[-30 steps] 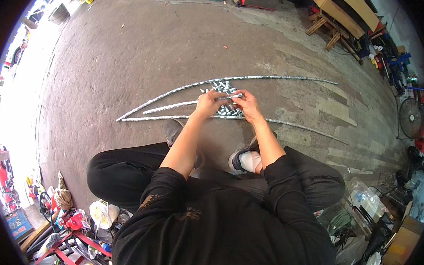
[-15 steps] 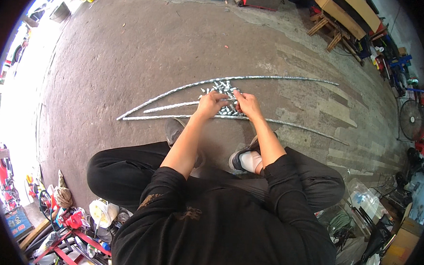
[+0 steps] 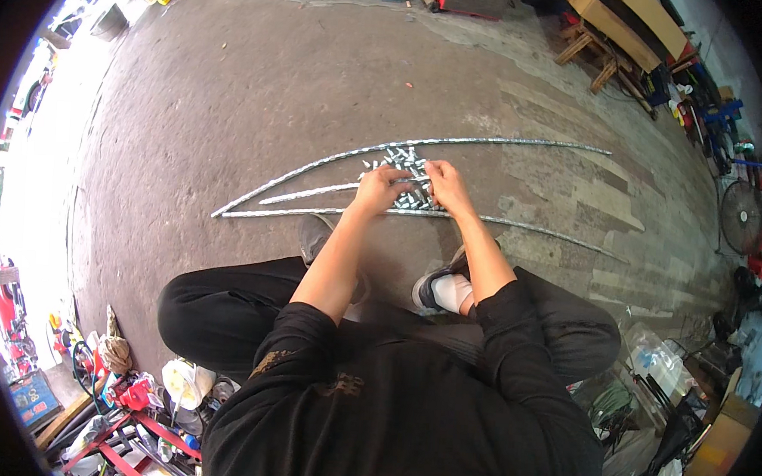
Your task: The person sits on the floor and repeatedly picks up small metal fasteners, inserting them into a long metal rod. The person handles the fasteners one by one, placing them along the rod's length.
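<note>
Small silvery metal cylinders (image 3: 407, 157) lie in a loose pile on the floor, around and between my hands. My left hand (image 3: 380, 189) is low over the pile's left side, its thumb and forefinger bent and apart at the end of a short middle row of metal pieces (image 3: 310, 193). Just to its right, my right hand (image 3: 446, 188) has thumb and fingertips pinched together at the pile's edge; what they hold is too small to make out. A long curved far row (image 3: 489, 140) and a near row (image 3: 536, 230) of like pieces flank the pile.
My shoes (image 3: 440, 289) and crossed legs are just behind the near row. A wooden stand (image 3: 609, 73) is at the far right, a fan (image 3: 741, 215) at the right edge. Tools and clutter (image 3: 142, 432) fill the lower left; plastic bags (image 3: 655, 356) lie lower right.
Hardly anything differs. My right hand's fingertips have shifted slightly and drawn closer together at the pile; my left hand stays in place.
</note>
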Demonstrator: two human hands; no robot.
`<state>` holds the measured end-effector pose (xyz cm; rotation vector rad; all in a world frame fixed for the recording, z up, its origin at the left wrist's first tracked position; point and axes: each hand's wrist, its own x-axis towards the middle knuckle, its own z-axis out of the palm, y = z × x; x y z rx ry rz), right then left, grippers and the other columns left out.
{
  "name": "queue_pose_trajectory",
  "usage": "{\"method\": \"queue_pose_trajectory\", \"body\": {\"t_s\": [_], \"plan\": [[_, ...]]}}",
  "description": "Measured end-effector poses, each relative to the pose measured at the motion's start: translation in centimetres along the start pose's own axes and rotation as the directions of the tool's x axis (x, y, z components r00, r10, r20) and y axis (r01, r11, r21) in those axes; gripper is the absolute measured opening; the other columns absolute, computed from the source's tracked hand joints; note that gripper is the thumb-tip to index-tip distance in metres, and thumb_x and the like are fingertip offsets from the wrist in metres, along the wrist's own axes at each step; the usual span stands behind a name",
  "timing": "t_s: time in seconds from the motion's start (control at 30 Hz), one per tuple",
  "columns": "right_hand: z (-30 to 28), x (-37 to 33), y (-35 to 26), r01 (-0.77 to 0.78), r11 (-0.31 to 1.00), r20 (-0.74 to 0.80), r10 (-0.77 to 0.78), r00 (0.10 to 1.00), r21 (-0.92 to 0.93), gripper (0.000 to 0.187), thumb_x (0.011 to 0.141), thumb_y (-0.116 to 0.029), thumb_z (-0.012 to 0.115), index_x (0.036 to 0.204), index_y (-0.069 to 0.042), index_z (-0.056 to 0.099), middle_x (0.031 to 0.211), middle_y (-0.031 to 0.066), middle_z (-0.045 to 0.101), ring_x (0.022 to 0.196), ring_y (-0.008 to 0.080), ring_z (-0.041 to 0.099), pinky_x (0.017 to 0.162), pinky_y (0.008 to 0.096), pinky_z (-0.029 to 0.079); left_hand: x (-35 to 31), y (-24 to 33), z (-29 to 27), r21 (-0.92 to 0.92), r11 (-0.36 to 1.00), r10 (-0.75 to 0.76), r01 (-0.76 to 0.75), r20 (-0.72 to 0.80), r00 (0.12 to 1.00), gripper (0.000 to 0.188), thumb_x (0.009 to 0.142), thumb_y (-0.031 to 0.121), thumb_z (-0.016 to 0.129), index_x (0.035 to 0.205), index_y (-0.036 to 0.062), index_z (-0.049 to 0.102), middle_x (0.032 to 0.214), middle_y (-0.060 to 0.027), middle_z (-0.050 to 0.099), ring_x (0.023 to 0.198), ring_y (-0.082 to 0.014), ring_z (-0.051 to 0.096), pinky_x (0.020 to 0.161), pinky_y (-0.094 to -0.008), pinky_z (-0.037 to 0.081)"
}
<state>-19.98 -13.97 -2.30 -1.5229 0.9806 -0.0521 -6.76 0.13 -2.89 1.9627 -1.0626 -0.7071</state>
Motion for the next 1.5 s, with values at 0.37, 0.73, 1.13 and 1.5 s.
{"method": "queue_pose_trajectory", "body": {"t_s": [0.37, 0.73, 1.13, 1.5], "plan": [[-0.5, -0.6, -0.9, -0.108, 0.994, 0.125, 0.106, 0.986, 0.005, 0.034, 0.094, -0.031, 0.056, 0.113, -0.003, 0.058, 0.088, 0.0045, 0.062, 0.065, 0.0092, 0.056, 0.054, 0.0257, 0.043, 0.0, -0.5, 0.1, 0.029, 0.999, 0.034, -0.033, -0.013, 0.999, 0.03, 0.076, 0.024, 0.075, 0.102, 0.0098, 0.072, 0.091, -0.0125, 0.066, 0.084, -0.029, 0.063, 0.077, -0.037, 0.049], [-0.1, -0.6, -0.6, -0.084, 0.994, 0.081, 0.079, 0.994, 0.069, 0.033, 0.095, -0.029, 0.055, 0.108, 0.0, 0.06, 0.064, 0.0022, 0.059, 0.051, 0.0126, 0.055, 0.047, 0.0272, 0.044, -0.3, -0.3, -0.2, 0.064, 0.998, -0.002, 0.0, 0.029, 1.0, 0.029, 0.077, 0.026, 0.074, 0.104, 0.015, 0.073, 0.088, -0.0118, 0.064, 0.083, -0.0279, 0.063, 0.077, -0.0365, 0.049], [0.1, -0.6, 0.0, 0.108, 0.978, 0.08, -0.124, 0.989, 0.18, 0.034, 0.094, -0.028, 0.057, 0.113, 0.0, 0.058, 0.077, 0.0065, 0.064, 0.062, 0.0106, 0.058, 0.054, 0.0277, 0.046, 0.0, -0.4, 0.2, 0.034, 0.999, 0.029, -0.029, 0.006, 1.0, 0.029, 0.076, 0.026, 0.075, 0.103, 0.0136, 0.073, 0.088, -0.011, 0.065, 0.082, -0.0284, 0.064, 0.075, -0.0379, 0.049], [0.3, 1.6, 2.9, 0.314, 0.949, 0.048, -0.315, 0.948, 0.022, 0.048, 0.09, -0.041, 0.064, 0.118, -0.003, 0.056, 0.079, 0.0106, 0.065, 0.054, 0.0132, 0.057, 0.05, 0.0268, 0.047, 0.2, -0.6, 0.3, 0.026, 1.0, 0.011, -0.011, 0.017, 1.0, 0.031, 0.077, 0.028, 0.074, 0.105, 0.015, 0.072, 0.088, -0.0116, 0.064, 0.085, -0.0294, 0.063, 0.077, -0.0401, 0.049]]}}
